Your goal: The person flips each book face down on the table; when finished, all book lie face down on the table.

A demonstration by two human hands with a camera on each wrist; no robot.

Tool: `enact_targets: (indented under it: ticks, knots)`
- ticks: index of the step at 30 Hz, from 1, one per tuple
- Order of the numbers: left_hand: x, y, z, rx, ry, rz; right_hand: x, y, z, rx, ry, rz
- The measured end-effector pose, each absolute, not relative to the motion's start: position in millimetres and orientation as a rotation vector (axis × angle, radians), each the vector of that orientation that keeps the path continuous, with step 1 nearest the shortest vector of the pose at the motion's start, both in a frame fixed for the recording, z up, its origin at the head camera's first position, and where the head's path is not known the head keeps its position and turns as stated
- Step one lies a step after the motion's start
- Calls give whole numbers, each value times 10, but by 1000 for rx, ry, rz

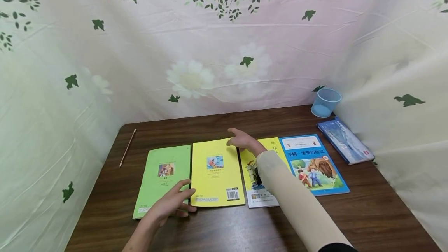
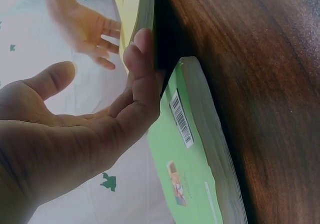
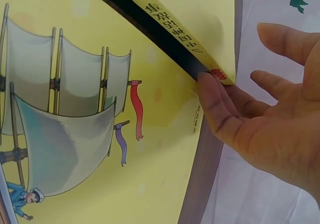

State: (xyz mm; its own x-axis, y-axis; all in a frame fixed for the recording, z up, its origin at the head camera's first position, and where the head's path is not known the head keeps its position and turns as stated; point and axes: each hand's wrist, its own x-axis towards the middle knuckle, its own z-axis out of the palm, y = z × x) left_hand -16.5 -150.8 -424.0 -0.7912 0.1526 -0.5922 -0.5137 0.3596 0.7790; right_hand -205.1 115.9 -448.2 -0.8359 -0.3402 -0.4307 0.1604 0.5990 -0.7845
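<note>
Four thin books lie side by side on the dark wooden table [image 1: 227, 224]. My left hand [image 1: 182, 201] lies flat with straight fingers at the seam between the green book [image 1: 162, 174] and the yellow book [image 1: 215, 174], near their front corners. In the left wrist view the left hand [image 2: 102, 56] has its fingertips against the yellow book's [image 2: 131, 8] edge, above the green book [image 2: 185, 159]. My right hand [image 1: 238, 139] reaches to the yellow book's far right corner. There its fingertips [image 3: 207, 86] tuck under the yellow book's spine [image 3: 200, 13], over the ship-cover book [image 3: 75, 108].
Right of the ship-cover book [image 1: 249, 166] lies a blue picture book [image 1: 313, 166], then another blue book [image 1: 346, 141] at the table's right edge. A blue cup [image 1: 325, 102] stands at the back right. A pencil [image 1: 127, 147] lies far left. Flowered cloth walls surround the table.
</note>
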Motion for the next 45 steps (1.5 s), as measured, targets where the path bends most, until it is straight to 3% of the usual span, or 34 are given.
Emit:
enact_targets:
  ticks: [20,45]
  knots:
    - [-166,-1530,-4170,-329,2023,1476,-2092,1224,-4471,-120,2220,-1240]
    - [-131,-1486,-4168,-177,1817,1542,-2083,1260,-4516,-90,2211,-1221]
